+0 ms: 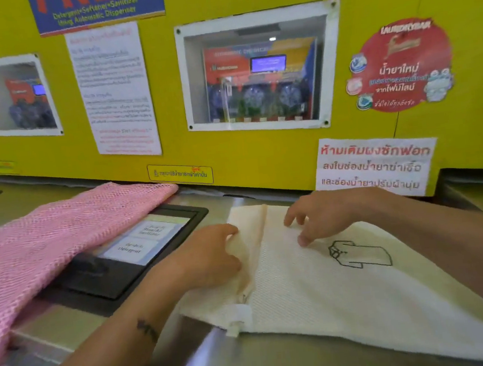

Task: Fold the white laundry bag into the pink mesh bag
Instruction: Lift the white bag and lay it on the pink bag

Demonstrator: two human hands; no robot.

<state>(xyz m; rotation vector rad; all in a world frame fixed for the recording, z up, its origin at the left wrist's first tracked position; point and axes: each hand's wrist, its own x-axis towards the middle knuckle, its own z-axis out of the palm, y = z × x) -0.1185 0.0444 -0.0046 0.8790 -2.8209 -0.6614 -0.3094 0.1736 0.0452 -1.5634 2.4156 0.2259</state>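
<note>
left hand (212,256) maybe gripping white laundry bag (318,293) edge | right hand (323,219) pressing it

1. This is a self-service laundromat: a yellow wall panel (231,154) rises just behind the hands, above a steel machine top (222,361).
2. Up and left of the hands, a blue sign (96,8) reads "Detergent, Softener, Sanitizer… Automatic Dispenser".
3. Straight above them, a window (259,72) shows dispenser equipment with a small screen.
4. Beside the left hand (209,259) lies a black compartment lid (129,252) with labels.
5. Printed notices (113,92) and a red product sticker (400,64) cover the wall.
</note>
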